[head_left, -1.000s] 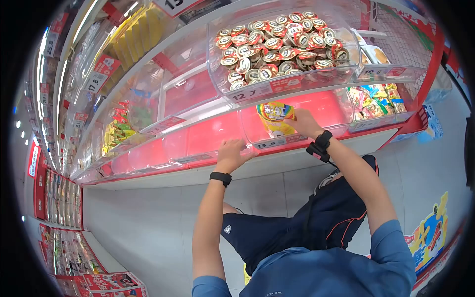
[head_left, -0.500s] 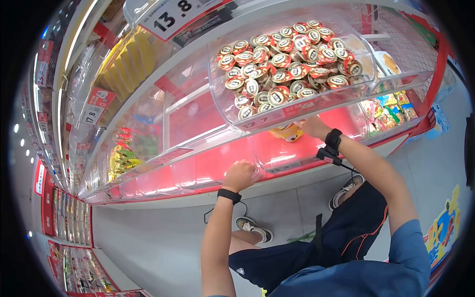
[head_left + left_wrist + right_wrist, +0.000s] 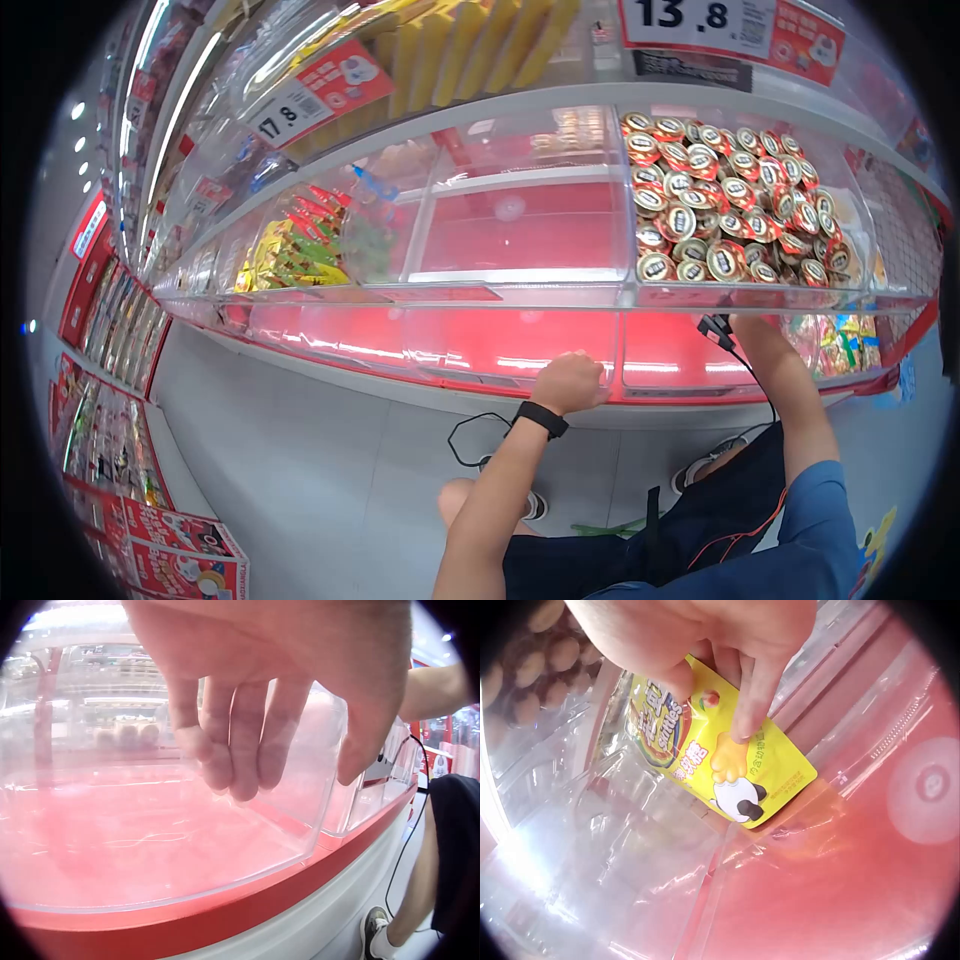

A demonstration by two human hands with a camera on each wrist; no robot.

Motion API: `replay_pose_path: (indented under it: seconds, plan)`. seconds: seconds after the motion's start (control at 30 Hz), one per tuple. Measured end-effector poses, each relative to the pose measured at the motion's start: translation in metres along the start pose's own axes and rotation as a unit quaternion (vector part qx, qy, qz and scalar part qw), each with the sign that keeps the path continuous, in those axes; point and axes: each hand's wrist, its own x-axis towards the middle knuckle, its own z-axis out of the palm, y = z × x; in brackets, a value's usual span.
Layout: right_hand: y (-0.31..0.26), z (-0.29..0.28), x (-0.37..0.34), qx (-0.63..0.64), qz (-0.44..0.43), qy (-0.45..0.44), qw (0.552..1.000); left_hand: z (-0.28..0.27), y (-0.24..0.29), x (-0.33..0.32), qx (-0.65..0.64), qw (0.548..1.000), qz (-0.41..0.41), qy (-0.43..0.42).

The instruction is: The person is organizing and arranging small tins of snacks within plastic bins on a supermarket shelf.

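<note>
In the right wrist view my right hand [image 3: 712,630] grips the upper part of a yellow Skittles candy pouch [image 3: 731,761], printed with a panda. Thumb and fingers hold its top, and the pouch tilts over the lower clear bins. In the head view the upper bin hides the pouch and most of that hand. My left hand [image 3: 570,382] is at the front of the lower row. Its fingers [image 3: 244,761] hang loosely straight on one side of a clear bin divider [image 3: 330,780], with the thumb on the other side and nothing held.
Small lidded cups [image 3: 725,200] fill the upper bin above my right hand. Packaged snacks [image 3: 845,345] lie in the lower bin to the right. Yellow packs [image 3: 290,250] stand farther left. A price tag [image 3: 730,30] hangs overhead, and a dark cable [image 3: 755,375] trails from the right wrist.
My right hand has carried the pouch from the front of the lower bin back under the upper bin, out of head view. The head view has shifted left; the left hand stays by the bin front.
</note>
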Motion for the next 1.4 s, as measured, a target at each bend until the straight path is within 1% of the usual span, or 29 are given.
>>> replay_pose_path:
  seconds: [0.1,0.13,0.33,0.43,0.5,0.83,0.97,1.13,1.23,1.27,1.37,1.4]
  plan:
    - [0.003,-0.009,-0.021,-0.020,0.011,0.009,1.000,0.002,-0.003,-0.001,0.001,1.000,0.010,0.021]
    - [0.004,-0.010,-0.027,-0.025,0.014,0.010,1.000,0.004,-0.003,-0.002,0.004,1.000,0.009,0.005]
    - [0.012,-0.023,-0.055,-0.048,0.016,0.014,0.999,0.000,0.000,-0.004,-0.006,1.000,-0.005,-0.004]
    - [0.020,-0.031,-0.065,-0.047,0.017,0.018,0.999,0.002,-0.002,-0.001,-0.004,1.000,-0.024,-0.002]
    - [0.025,-0.034,-0.070,-0.048,0.021,0.018,0.998,0.005,0.001,-0.004,-0.010,1.000,-0.018,0.014]
    - [0.035,-0.032,-0.067,-0.055,0.013,0.004,0.998,0.009,-0.001,-0.001,-0.012,0.999,-0.027,0.032]
    - [0.038,-0.030,-0.066,-0.059,0.009,0.002,0.998,0.007,-0.002,-0.001,0.001,1.000,-0.020,0.017]
    - [0.040,-0.028,-0.064,-0.073,0.009,-0.006,0.997,0.007,0.000,-0.006,-0.010,0.999,-0.027,0.024]
    - [0.041,-0.030,-0.063,-0.085,0.000,-0.008,0.996,0.003,-0.004,0.003,-0.006,0.999,-0.027,0.029]
    - [0.044,-0.032,-0.067,-0.092,0.001,-0.013,0.996,0.004,0.000,-0.002,-0.007,0.999,-0.024,0.020]
    - [0.044,-0.036,-0.070,-0.143,-0.021,-0.030,0.989,0.016,-0.003,-0.002,-0.003,0.999,-0.005,0.036]
    - [0.043,-0.036,-0.067,-0.182,-0.047,-0.047,0.981,0.009,-0.002,0.001,0.028,1.000,-0.013,0.003]
